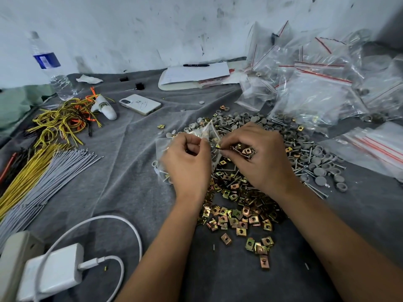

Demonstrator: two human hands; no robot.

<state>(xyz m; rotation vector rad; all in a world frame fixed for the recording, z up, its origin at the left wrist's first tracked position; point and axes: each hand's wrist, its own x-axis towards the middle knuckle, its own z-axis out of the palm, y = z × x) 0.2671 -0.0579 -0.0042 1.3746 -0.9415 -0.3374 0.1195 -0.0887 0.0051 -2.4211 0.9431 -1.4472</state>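
Left hand point(187, 162) pinching bag point(163, 147), screw point(236, 151) in right hand point(261, 155), seemingly crosswise

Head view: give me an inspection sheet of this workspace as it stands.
Surface: wrinkled grey cloth.
Job's things: small clear bag in hand; clip nuts piled loose beneath the hands; grey caps and screws heaped to the right.
Clutter: phone, water bottle, notepad with pen, zip bags far right.
Grippers: left hand pinches the bag; right hand holds clip nuts and screws.
Cables: wire bundles at left; white charger and its cable near left.
Surroundings: scuffed white wall behind.
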